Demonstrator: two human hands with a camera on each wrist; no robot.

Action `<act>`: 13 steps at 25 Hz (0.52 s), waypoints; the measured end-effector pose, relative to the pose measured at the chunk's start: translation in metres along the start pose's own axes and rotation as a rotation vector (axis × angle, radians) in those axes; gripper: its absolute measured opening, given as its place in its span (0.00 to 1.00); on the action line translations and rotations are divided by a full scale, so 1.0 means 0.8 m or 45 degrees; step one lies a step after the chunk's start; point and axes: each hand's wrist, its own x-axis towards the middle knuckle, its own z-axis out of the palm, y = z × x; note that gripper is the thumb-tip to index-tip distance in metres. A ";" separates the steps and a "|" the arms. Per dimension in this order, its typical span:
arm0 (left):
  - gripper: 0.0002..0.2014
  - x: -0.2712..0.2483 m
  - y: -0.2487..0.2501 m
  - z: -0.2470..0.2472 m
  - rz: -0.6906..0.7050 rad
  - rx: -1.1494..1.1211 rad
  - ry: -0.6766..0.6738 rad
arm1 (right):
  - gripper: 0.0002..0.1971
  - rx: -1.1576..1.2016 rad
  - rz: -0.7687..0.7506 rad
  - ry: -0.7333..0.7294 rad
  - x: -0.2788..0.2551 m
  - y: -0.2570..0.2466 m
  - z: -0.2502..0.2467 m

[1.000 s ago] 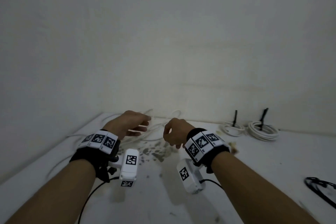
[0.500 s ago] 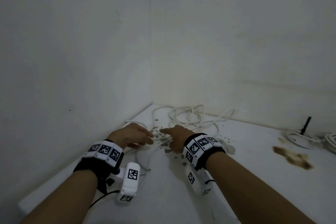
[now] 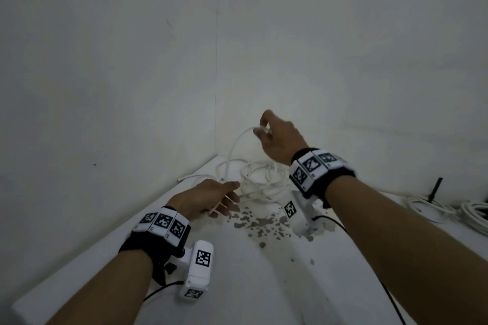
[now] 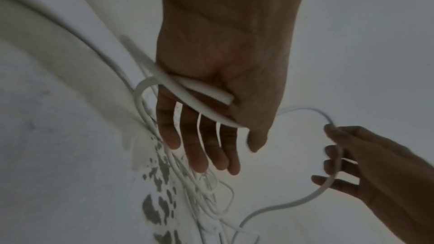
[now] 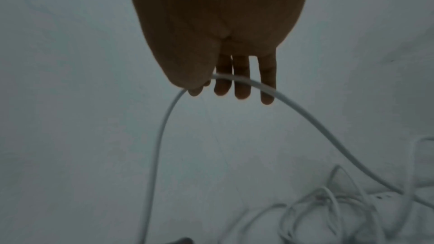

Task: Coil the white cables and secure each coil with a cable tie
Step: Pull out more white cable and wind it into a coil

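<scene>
A loose tangle of white cable lies in the far corner of the white table. My right hand is raised above it and pinches one strand between thumb and forefinger; the strand arcs down to my left hand. My left hand hovers low over the table, left of the tangle. In the left wrist view the cable's end lies across the palm under the thumb, with the other fingers nearly straight. The right hand shows there too, cable running over its fingers.
Two coiled white cables, with a black tie rising behind them, lie at the far right. Grey stains spot the table in front of the tangle. Walls meet close behind the corner; the table's left edge is near my left forearm.
My right hand has risen from the table, lifting a cable strand. My left hand now holds the cable end. The head view has swung left toward the corner.
</scene>
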 end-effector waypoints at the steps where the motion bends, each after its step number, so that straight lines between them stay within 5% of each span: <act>1: 0.25 -0.001 0.010 0.005 0.054 -0.054 0.011 | 0.12 0.076 0.030 0.135 0.008 -0.001 -0.020; 5: 0.24 0.000 0.042 0.014 0.339 -0.002 0.135 | 0.10 0.431 0.230 0.682 0.028 0.002 -0.093; 8: 0.27 0.000 0.059 0.019 0.531 0.023 0.228 | 0.10 0.713 0.394 0.876 0.035 0.009 -0.144; 13: 0.29 0.015 0.089 0.028 0.321 -0.118 0.338 | 0.10 0.911 0.415 1.023 0.030 0.004 -0.200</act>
